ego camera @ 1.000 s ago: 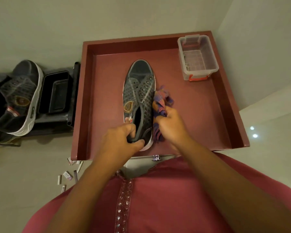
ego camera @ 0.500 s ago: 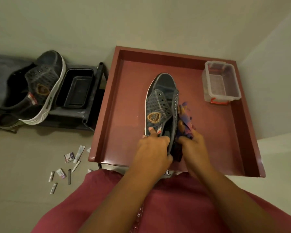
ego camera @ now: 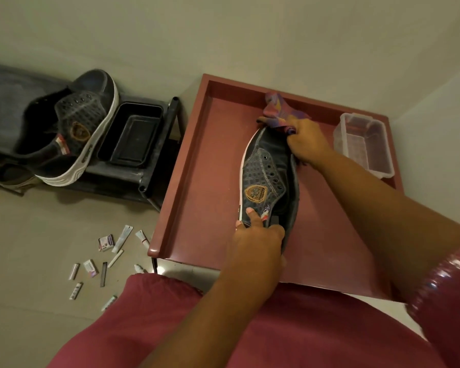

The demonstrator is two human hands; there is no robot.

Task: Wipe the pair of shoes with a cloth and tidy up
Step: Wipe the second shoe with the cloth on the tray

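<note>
With our left hand (ego camera: 258,239) clamped on the heel of the shoe (ego camera: 267,179) on the table (ego camera: 197,181), and our right hand (ego camera: 307,143) bunching the cloth (ego camera: 279,114) at its toe, we should wipe firmly heelward.

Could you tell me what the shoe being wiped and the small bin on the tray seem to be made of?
Shoe: dark, matte woven fabric, judging by stitching and eyelets, with a white, probably rubber, sole edge. Bin: clear, glossy plastic; the tray shows through its walls.
</note>
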